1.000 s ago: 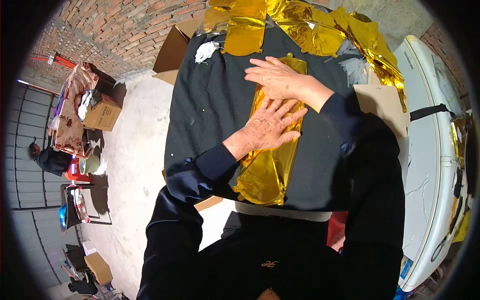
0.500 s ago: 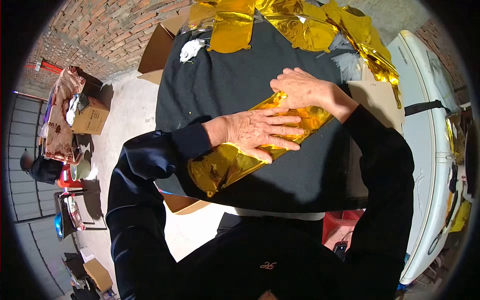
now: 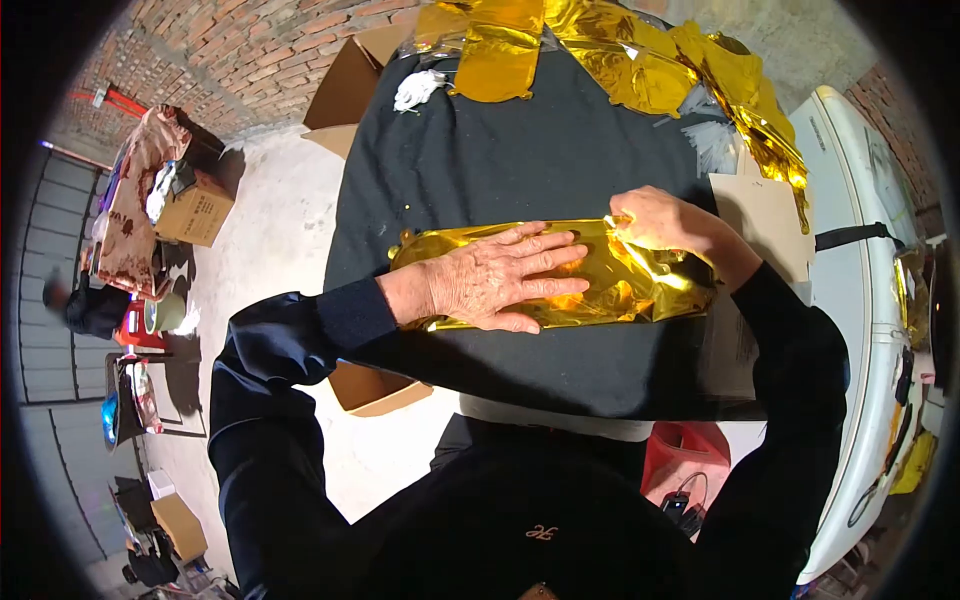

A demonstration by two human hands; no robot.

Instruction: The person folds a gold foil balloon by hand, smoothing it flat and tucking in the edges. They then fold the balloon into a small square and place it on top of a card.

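Note:
A flat gold foil balloon (image 3: 600, 295) lies nearly level across the black cloth (image 3: 470, 165) on the table. My left hand (image 3: 490, 280) rests palm down on its left and middle part, fingers spread. At its upper edge, right of the middle, my right hand (image 3: 655, 222) is closed, with the fingertips pinching the foil. Creases and bright reflections run through the foil below my right hand. More flat gold foil balloons (image 3: 500, 60) lie along the far edge of the table.
A crumpled white wad (image 3: 420, 90) sits at the far left of the cloth. Thin clear strips (image 3: 715, 148) and a cardboard piece (image 3: 765, 215) lie at the right. Open cartons (image 3: 345, 95) stand beside the table, a white appliance (image 3: 850, 300) to the right. Another person (image 3: 90, 305) is far left.
The balloon has turned from a slant to nearly level. My right hand has moved right and down and now pinches the upper edge. My left hand stays flat on the foil.

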